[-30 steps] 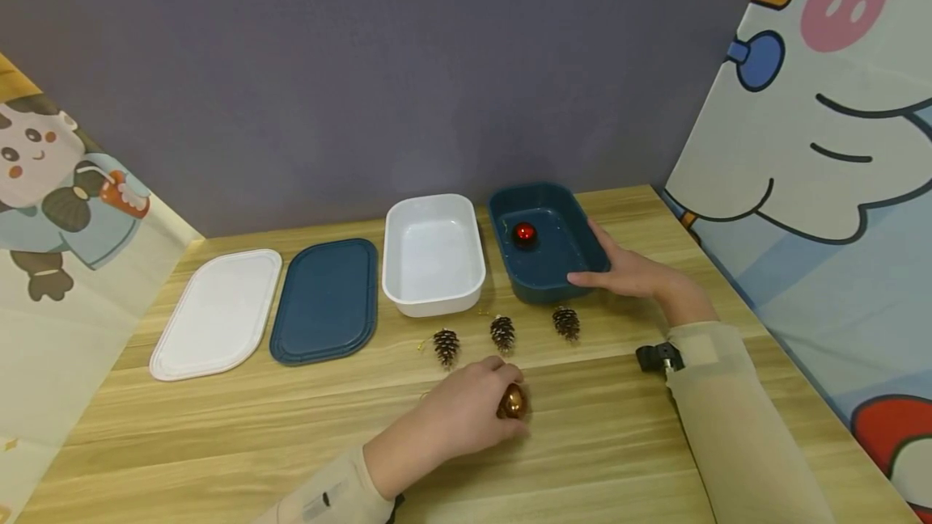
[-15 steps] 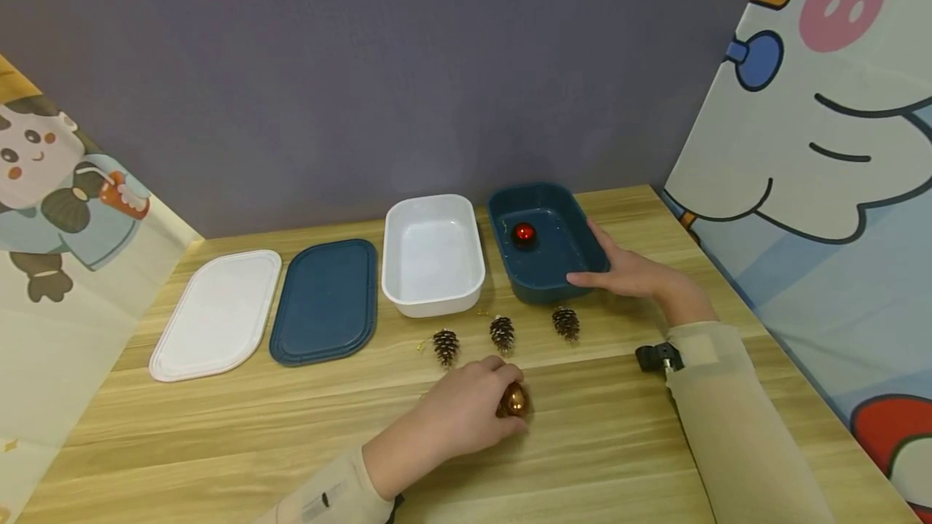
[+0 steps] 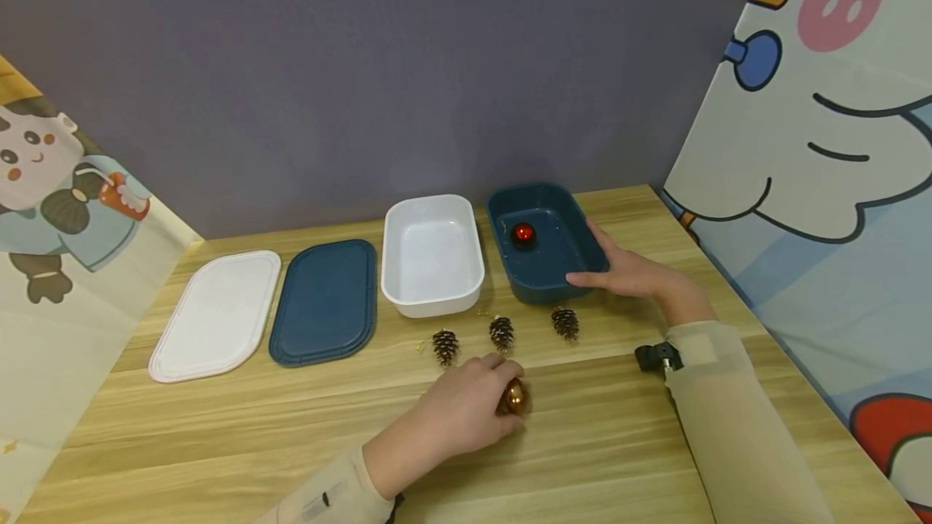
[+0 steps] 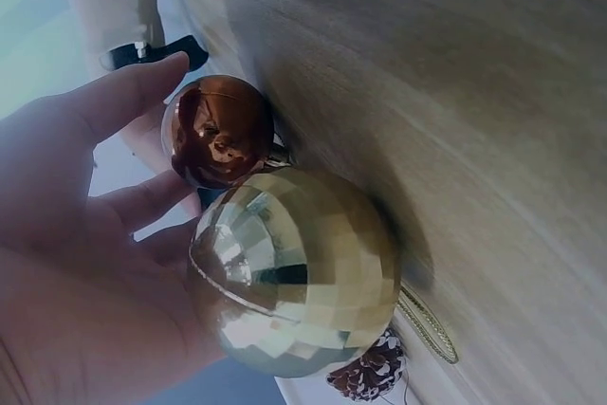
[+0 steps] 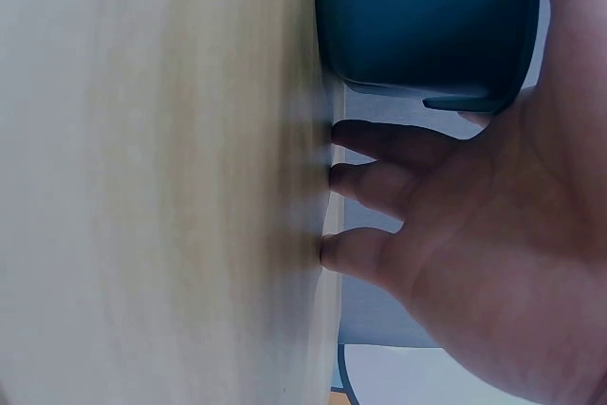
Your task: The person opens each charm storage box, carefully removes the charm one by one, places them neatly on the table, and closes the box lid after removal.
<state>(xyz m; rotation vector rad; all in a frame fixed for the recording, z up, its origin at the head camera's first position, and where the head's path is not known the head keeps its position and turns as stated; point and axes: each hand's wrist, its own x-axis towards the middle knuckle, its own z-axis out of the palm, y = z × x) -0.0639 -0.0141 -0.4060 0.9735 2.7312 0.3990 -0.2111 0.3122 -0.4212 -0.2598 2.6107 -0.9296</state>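
Observation:
My left hand curls round a shiny copper Christmas ball on the table, thumb and fingers on either side. Under the palm, mostly hidden from above, a larger faceted gold ball lies against the copper one, its gold cord trailing on the wood. My right hand spreads over the near right corner of the dark blue container, thumb along the rim. In the right wrist view, the other fingers reach straight down to the tabletop beside it. A red ball lies inside that container.
Left of the blue container stands a white one. Several pine cones lie in front, including a left, middle and right pine cone. A blue lid and white lid lie flat further left. A grey partition rises behind.

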